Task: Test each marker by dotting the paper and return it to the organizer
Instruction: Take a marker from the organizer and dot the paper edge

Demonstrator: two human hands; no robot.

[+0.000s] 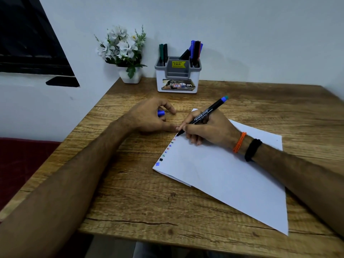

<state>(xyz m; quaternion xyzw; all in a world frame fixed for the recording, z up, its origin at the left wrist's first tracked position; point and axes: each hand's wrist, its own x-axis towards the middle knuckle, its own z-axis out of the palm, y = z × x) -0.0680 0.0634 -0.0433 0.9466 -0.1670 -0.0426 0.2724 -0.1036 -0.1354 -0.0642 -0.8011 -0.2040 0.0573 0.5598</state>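
My right hand (206, 129) grips a black marker with a blue end (206, 113), its tip touching the far left edge of the white paper (214, 170). A column of coloured dots (166, 151) runs down that same edge. My left hand (149, 118) rests on the table beside the paper, curled around the blue cap (161, 113). At the back stands the white and grey organizer (177, 79), with green and black markers (163, 53) in its left slot and blue, black and red markers (195, 51) in its right slot.
A white pot of artificial white flowers (122, 53) stands left of the organizer against the wall. The wooden table (141, 192) has its left edge near a dark red seat (20, 161). A dark window frame (28, 43) fills the upper left.
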